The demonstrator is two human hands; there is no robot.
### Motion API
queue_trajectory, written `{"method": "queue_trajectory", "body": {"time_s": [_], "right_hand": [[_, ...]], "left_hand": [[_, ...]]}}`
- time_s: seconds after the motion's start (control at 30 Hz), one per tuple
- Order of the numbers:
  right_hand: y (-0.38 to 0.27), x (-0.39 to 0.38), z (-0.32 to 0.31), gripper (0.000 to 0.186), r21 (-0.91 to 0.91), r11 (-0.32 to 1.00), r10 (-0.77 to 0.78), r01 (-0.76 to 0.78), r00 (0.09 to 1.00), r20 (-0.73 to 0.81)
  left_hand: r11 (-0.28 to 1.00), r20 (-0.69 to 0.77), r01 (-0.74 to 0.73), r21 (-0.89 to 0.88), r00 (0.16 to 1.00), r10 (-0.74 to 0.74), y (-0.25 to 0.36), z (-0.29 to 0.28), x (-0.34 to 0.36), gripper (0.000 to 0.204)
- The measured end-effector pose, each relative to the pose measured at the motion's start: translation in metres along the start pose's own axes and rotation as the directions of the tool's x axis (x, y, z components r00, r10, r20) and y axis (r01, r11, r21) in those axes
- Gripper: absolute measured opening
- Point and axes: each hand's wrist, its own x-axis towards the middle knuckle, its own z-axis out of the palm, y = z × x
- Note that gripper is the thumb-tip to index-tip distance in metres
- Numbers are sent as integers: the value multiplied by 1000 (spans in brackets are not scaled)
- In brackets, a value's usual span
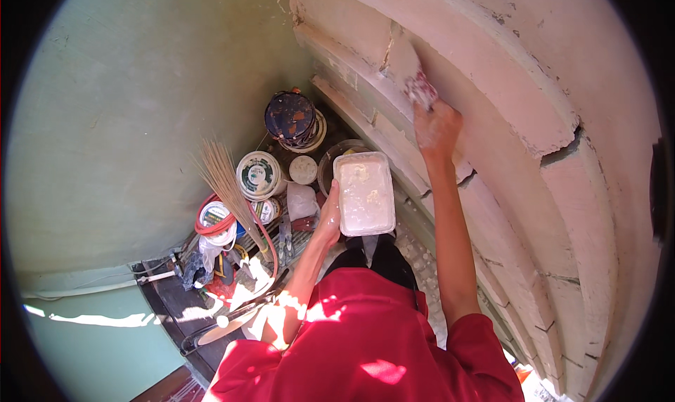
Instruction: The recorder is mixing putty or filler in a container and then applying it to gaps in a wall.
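Observation:
My left hand grips the side of a rectangular plastic tub in front of my body. White paste is in the tub and smeared over its sides. My right hand reaches up to the stepped wall on the right, closed around the smeared red-and-white handle of a putty knife. Its pale blade lies against the recessed band of the wall, beside a vertical crack. The blade's exact edge blends into the pale surface.
Buckets crowd the corner at left, with a dark-lidded container behind them. A stick broom leans over tools, bags and a red hose. A plain green wall rises on the left. Broken edges mark the right wall's ledges.

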Motion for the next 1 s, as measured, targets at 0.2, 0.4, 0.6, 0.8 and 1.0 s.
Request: {"method": "queue_trajectory", "body": {"time_s": [0.2, 0.4, 0.6, 0.8, 1.0], "right_hand": [[4, -2, 23, 19, -97, 990, -103, 98, 994, -46], [3, -33, -20, 21, -76, 995, 64, -66, 998, -22], [-16, -10, 0, 18, 39, 999, -16, 16, 1000, 13], [8, -5, 15, 18, -4, 1000, -19, 19, 995, -98], [-5, -41, -27, 14, -34, 994, 104, -107, 992, -76]], "left_hand": [[1000, 31, -12, 0, 999, 12, -1, 5, -2, 76], [1000, 1, -26, -7, 1000, 26, -2, 4, -5, 72], [999, 4, -38, -2, 999, 38, -4, -1, -7, 72], [1000, 19, -17, -21, 1000, 18, -2, 4, -8, 76], [999, 18, -20, -26, 1000, 20, -9, -12, -3, 71]]}}
